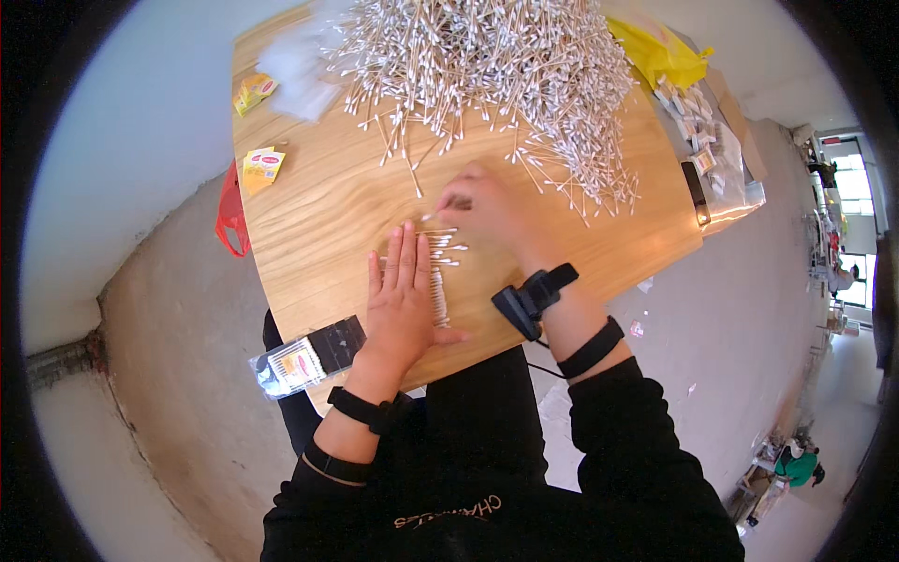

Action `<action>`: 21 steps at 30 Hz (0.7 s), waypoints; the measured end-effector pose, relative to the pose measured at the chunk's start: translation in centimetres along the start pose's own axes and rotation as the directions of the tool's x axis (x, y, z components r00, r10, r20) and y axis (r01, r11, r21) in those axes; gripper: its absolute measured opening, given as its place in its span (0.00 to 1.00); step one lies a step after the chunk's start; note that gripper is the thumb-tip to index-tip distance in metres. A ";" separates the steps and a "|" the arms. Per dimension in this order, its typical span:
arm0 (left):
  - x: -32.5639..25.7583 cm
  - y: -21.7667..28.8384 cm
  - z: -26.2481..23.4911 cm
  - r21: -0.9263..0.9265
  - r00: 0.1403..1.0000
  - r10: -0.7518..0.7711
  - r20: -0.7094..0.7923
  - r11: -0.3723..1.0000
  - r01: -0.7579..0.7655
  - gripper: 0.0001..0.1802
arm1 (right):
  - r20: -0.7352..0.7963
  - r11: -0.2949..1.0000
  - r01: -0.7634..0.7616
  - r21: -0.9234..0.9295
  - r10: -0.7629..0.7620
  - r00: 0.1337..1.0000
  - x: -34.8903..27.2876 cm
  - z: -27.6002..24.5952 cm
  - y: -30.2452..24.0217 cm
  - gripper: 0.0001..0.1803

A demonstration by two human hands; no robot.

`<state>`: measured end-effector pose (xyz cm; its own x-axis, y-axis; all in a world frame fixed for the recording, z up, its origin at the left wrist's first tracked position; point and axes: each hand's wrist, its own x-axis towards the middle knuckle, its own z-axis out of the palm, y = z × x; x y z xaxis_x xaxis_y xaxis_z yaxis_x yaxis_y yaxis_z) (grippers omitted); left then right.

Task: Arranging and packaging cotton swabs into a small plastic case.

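Observation:
My left hand [401, 300] lies flat on the wooden table, fingers stretched out and thumb apart. It rests over a row of cotton swabs [439, 290] laid side by side, whose white tips stick out past its right edge. Just beyond those fingertips is my right hand [478, 208], blurred by motion, with thumb and fingers pinched together. A blurred cotton swab [428, 217] shows its white tip at the pinch. Farther back, a large heap of loose cotton swabs [496, 66] covers the far part of the table, with a few strays on its near side.
Left of my left hand, a clear pack of swabs [295, 365] lies by a black strip [339, 343] at the table edge. Yellow cards [263, 169] and clear bags [298, 70] sit far left. Right hold a yellow bag [660, 54], small packs [698, 131] and a phone-like black object [696, 192].

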<state>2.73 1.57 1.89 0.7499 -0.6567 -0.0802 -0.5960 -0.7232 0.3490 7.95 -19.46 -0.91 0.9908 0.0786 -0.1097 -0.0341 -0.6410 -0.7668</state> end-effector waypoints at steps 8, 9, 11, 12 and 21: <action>0.2 0.2 0.3 0.036 0.999 -0.048 -0.008 0.998 0.048 0.75 | -0.434 0.995 -0.033 -0.091 -0.010 0.901 3.5 2.0 -4.0 0.18; 0.2 0.3 0.1 0.036 0.999 -0.048 -0.006 0.998 0.048 0.75 | -0.450 0.980 -0.064 -0.186 -0.027 0.892 4.1 1.9 -4.1 0.17; 0.3 0.4 -0.1 0.054 0.999 -0.053 0.002 0.997 0.053 0.75 | -0.505 0.977 -0.037 -0.209 -0.075 0.860 5.3 1.9 -2.0 0.15; 0.6 0.6 -0.1 0.047 0.999 -0.050 -0.004 0.998 0.050 0.75 | -0.557 0.970 -0.018 -0.244 -0.125 0.821 5.5 1.6 -0.8 0.14; 0.3 -0.2 0.0 0.069 0.995 -0.088 0.035 0.994 0.086 0.74 | -0.018 0.986 0.132 0.105 -0.130 0.991 1.5 0.7 -0.1 0.12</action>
<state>3.05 1.48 1.78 0.7890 -0.5975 -0.1433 -0.5480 -0.7897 0.2757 9.31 -18.71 -1.46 0.9890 0.1480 0.0025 0.0831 -0.5411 -0.8369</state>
